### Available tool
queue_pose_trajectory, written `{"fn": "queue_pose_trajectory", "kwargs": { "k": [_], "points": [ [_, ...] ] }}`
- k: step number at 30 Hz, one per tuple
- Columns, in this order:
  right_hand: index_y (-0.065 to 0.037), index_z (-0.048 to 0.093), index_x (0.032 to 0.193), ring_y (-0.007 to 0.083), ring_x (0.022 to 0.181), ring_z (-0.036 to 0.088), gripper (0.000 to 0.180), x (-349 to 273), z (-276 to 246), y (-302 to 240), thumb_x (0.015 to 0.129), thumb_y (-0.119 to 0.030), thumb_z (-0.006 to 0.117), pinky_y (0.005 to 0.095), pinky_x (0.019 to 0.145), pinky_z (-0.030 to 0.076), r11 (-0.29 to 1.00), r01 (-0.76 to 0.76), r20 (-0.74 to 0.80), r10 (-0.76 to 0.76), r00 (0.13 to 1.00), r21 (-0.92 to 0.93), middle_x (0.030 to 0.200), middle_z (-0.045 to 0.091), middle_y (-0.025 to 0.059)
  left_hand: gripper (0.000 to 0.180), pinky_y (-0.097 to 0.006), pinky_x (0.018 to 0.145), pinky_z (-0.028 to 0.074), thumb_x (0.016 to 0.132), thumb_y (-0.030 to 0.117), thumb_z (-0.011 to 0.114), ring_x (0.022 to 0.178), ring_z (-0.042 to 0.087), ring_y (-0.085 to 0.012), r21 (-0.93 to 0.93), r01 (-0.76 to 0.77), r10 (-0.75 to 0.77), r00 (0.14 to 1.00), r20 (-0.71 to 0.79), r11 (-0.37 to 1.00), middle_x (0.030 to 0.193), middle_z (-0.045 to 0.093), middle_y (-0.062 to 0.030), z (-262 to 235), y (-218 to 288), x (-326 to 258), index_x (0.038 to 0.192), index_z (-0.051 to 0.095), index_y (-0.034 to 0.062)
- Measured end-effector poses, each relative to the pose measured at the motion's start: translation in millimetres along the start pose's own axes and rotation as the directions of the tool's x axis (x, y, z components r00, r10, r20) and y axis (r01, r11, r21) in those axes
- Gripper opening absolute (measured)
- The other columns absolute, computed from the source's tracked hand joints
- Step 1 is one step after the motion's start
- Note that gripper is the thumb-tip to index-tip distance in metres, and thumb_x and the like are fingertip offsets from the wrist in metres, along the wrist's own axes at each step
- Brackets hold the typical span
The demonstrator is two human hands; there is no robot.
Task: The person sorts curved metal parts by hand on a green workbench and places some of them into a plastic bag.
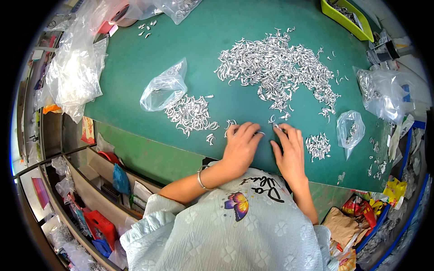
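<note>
My left hand rests on the green table, its fingers curled and close together. A small curved silver piece shows at its fingertips, and a few like it lie beside its knuckles. To the right, my right hand has its thumb apart from its bent fingers. Its index fingertip touches the tabletop by another silver piece; a ring-like silver piece lies just beyond. A large pile of silver pieces spreads farther away. Smaller heaps lie left and right of my hands.
An opened clear bag lies behind the left heap; another small bag holding some pieces is at right. Large plastic bags hang over the far left edge. A yellow-green tray stands far right. Drawers sit lower left.
</note>
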State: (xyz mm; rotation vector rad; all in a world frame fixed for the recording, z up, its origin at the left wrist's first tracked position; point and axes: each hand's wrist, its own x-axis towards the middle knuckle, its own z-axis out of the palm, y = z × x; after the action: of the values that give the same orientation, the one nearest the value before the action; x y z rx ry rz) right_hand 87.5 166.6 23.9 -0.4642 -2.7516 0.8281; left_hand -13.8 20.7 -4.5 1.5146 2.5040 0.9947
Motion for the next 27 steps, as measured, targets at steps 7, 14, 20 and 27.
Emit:
{"fn": "queue_pose_trajectory", "kwargs": {
  "k": [7, 14, 20, 27],
  "points": [
    [0.001, 0.065, 0.109, 0.0311, 0.096, 0.055, 0.028, 4, -4, 3, 0.081, -0.002, 0.068, 0.0398, 0.084, 0.045, 0.997, -0.080, -0.158, 0.080, 0.984, 0.008, 0.107, 0.060, 0.0115, 0.037, -0.046, 0.097, 0.032, 0.072, -0.006, 0.064, 0.112, 0.055, -0.0270, -0.012, 0.084, -0.084, 0.995, -0.054, 0.996, 0.116, 0.059, -0.0082, -16, -11, -7, 0.107, 0.064, 0.0045],
    [0.001, 0.064, 0.114, 0.0285, 0.089, 0.060, 0.033, -3, 3, -10, 0.082, 0.006, 0.066, 0.0352, 0.079, 0.050, 0.930, -0.130, -0.017, 0.145, 0.989, 0.344, 0.104, 0.063, 0.0141, 0.036, -0.051, 0.100, 0.029, 0.079, 0.000, 0.066, 0.114, 0.052, -0.0274, 0.010, 0.088, -0.088, 0.996, -0.033, 0.996, 0.119, 0.058, -0.0076, -11, -3, -8, 0.115, 0.062, 0.0057],
    [0.001, 0.064, 0.108, 0.0330, 0.094, 0.060, 0.026, 0, 7, 3, 0.082, 0.003, 0.065, 0.0396, 0.082, 0.050, 0.985, -0.047, -0.049, 0.056, 0.997, 0.166, 0.103, 0.062, 0.0156, 0.040, -0.047, 0.098, 0.031, 0.079, 0.001, 0.068, 0.111, 0.054, -0.0272, -0.072, 0.049, -0.054, 0.996, -0.066, 0.996, 0.116, 0.058, -0.0080, -6, 9, -1, 0.118, 0.059, 0.0067],
    [0.000, 0.065, 0.108, 0.0335, 0.092, 0.059, 0.025, 13, 4, 1, 0.083, 0.003, 0.066, 0.0410, 0.079, 0.049, 0.988, -0.044, -0.187, 0.072, 0.980, 0.147, 0.102, 0.061, 0.0146, 0.037, -0.045, 0.096, 0.033, 0.079, 0.006, 0.071, 0.112, 0.053, -0.0285, -0.081, 0.068, -0.071, 0.997, -0.043, 0.994, 0.116, 0.057, -0.0092, -13, 5, -1, 0.115, 0.061, 0.0064]
  ]
}}
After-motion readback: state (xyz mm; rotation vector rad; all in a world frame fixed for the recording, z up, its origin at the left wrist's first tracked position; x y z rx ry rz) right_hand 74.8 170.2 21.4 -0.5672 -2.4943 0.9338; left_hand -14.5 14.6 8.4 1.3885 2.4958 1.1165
